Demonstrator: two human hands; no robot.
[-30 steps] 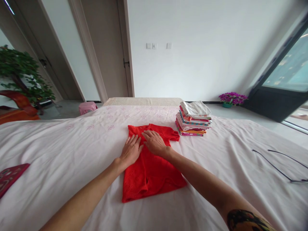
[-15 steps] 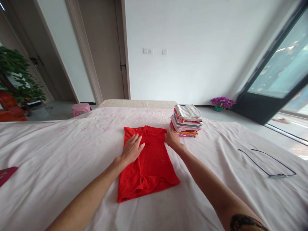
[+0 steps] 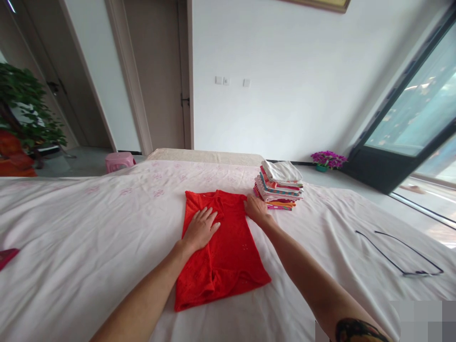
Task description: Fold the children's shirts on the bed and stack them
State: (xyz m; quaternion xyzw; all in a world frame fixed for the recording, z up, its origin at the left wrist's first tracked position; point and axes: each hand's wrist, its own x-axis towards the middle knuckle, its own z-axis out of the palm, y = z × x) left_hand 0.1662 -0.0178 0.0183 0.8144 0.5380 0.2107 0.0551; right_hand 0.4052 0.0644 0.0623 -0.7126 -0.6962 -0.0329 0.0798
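Note:
A red garment point(image 3: 231, 242) with small eyelet holes lies folded and fairly flat in front of me, its near hem uneven and partly doubled over. My left hand point(image 3: 200, 229) rests flat on its upper left part, fingers stretched out. At the garment's upper right edge, my right hand point(image 3: 256, 208) has its fingers curled in, the edge pinched there; the fingertips are partly hidden. Just beyond that hand stands a neat stack of folded clothes point(image 3: 280, 185), a white piece on top.
A pale flowered sheet point(image 3: 107, 247) covers the bed. Eyeglasses point(image 3: 402, 266) lie on the right, and a dark pink item point(image 3: 7, 257) shows at the left edge. Behind are a pink stool point(image 3: 120, 162), a potted purple-flowered plant point(image 3: 328, 160) and a door point(image 3: 153, 76).
The view has tilted slightly, so the scene sits a little lower. My left hand has slid slightly over the red garment; my right hand stays at its upper right edge.

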